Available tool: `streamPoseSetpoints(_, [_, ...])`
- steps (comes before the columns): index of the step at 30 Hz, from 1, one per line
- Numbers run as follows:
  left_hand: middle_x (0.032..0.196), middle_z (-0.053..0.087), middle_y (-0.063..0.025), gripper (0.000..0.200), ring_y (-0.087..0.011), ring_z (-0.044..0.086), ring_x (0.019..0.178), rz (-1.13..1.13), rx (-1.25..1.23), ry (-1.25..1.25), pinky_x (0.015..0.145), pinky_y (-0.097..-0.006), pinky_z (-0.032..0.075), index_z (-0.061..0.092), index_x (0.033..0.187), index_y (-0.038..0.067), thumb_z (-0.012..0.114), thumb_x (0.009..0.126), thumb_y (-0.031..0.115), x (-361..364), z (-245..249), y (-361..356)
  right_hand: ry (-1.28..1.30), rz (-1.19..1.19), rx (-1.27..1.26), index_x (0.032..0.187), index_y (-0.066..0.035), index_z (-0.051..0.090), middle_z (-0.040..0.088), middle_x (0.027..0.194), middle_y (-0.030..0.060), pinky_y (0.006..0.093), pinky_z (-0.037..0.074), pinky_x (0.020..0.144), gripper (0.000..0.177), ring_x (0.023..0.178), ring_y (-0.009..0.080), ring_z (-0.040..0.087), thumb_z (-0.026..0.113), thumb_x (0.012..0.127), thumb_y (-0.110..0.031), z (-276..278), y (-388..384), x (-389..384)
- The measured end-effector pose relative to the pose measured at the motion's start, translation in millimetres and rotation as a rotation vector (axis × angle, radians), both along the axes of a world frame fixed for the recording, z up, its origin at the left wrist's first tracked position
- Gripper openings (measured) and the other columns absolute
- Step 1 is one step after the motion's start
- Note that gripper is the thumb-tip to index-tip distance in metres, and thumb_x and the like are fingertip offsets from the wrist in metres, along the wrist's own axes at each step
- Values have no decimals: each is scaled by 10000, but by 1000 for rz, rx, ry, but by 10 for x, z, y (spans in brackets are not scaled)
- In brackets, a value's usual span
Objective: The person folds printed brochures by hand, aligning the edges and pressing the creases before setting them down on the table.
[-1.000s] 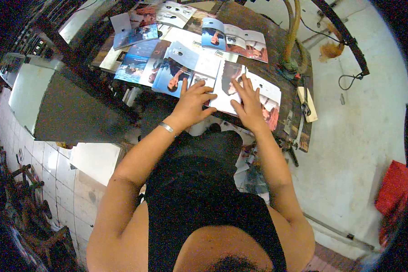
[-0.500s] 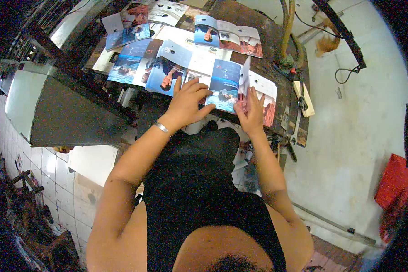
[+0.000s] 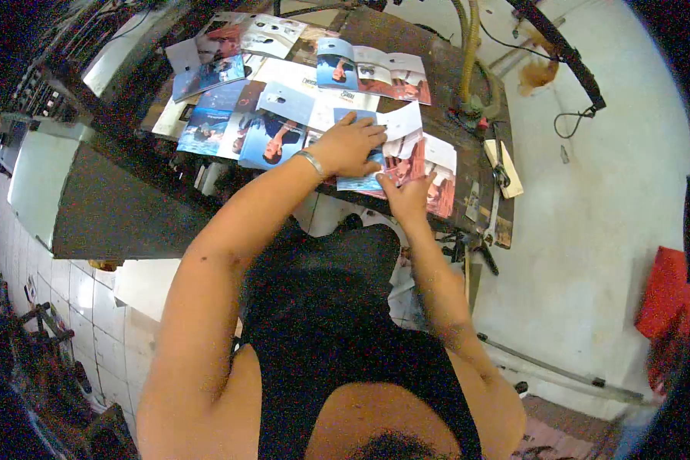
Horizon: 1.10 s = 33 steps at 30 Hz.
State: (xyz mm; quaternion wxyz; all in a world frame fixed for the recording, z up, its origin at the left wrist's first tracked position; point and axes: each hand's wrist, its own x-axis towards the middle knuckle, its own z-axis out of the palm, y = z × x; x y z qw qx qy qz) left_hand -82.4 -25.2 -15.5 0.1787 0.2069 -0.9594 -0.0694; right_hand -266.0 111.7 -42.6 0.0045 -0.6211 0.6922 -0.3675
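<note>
Printed leaflets with blue, white and red-rock pictures lie spread on a dark worktable [image 3: 445, 54]. My left hand [image 3: 351, 148], with a silver bracelet at the wrist, lies flat across the leaflet [image 3: 401, 126] in front of me. Its fingers stretch over a blue page toward a white and red panel. At the near edge of that same leaflet, my right hand [image 3: 408, 198] rests with thumb and fingers apart, touching the paper. Left of my hands is a leaflet with a person's picture [image 3: 272, 138]. Another leaflet [image 3: 441, 176] shows partly beyond my right hand.
More leaflets [image 3: 372, 67] lie at the back, and a folded one stands partly raised [image 3: 207, 69] at the back left. A spanner [image 3: 495, 207] and a yellowish hose [image 3: 469, 61] are on the right. A grey metal panel [image 3: 115, 199] stands left.
My left hand has moved right, from the person's picture onto the leaflet at my right hand. The panel that stood upright there now lies folded over. My right hand has shifted slightly left.
</note>
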Motion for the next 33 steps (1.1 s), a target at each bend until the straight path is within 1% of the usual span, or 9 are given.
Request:
streamPoseSetpoints(2, [1621,492,-133,705,-383,431,1503,-3,34,-55,1236,-609,308,533,1503,71,689,933,455,-28,-15,-23,-56,-106,-226,1679,21,134,430,1607,319,628,108,1285,1143,1512,510,372,830,858,-364,286,41,143])
streamPoseSetpoints(4, [1634,479,-128,710,-384,431,1502,12,38,-69,1239,-607,304,531,1508,73,681,937,467,-6,-26,-5,-78,74,-398,1591,-19,410,554,1504,277,594,277,1240,842,1431,462,492,798,890,-280,413,25,198])
streamPoseSetpoints(6, [1633,480,-121,626,-381,432,1502,7,23,-35,1241,-600,303,527,1508,74,622,986,406,2,-126,-7,26,278,-269,1496,-35,566,643,1403,236,579,329,1213,652,1351,431,576,771,912,-240,595,197,221])
streamPoseSetpoints(7, [1626,488,-118,594,-375,432,1502,2,20,-28,1243,-594,301,527,1503,75,608,998,376,4,-147,-24,30,204,-77,1314,-49,708,712,1230,180,565,421,1137,395,1206,399,649,719,938,-171,736,182,346])
streamPoseSetpoints(10, [1608,510,-111,518,-361,455,1487,-3,5,-16,1232,-554,334,533,1490,75,569,1014,278,-19,-158,-74,264,155,229,1309,-70,706,702,1199,169,545,488,1066,387,1158,392,656,709,933,-160,518,57,249])
streamPoseSetpoints(14, [1603,513,-136,588,-361,464,1482,-13,9,6,1229,-512,362,517,1515,56,598,984,296,39,-188,-126,176,131,170,1243,-57,744,692,1139,145,452,551,937,358,1060,370,679,752,899,-158,366,54,237])
streamPoseSetpoints(20, [1603,505,-182,871,-410,475,1463,-27,47,-19,1226,-517,376,482,1554,38,728,851,488,79,-76,-195,209,186,322,1430,-77,618,682,1136,185,473,550,945,606,1096,383,670,794,861,-185,514,-56,130])
streamPoseSetpoints(23, [1600,507,-188,1022,-437,477,1455,-71,101,-64,1220,-521,383,449,1583,49,782,766,565,72,-24,-297,298,245,507,1538,-94,484,654,1292,238,513,530,1043,777,1202,450,639,808,854,-273,648,-206,71])
streamPoseSetpoints(33, [1565,477,-327,1542,-495,435,1471,-117,282,-171,1222,-542,347,78,1713,109,958,544,598,141,320,-301,391,435,815,1475,-10,467,742,1153,290,529,590,954,1009,1061,463,725,954,655,-338,887,-796,-41])
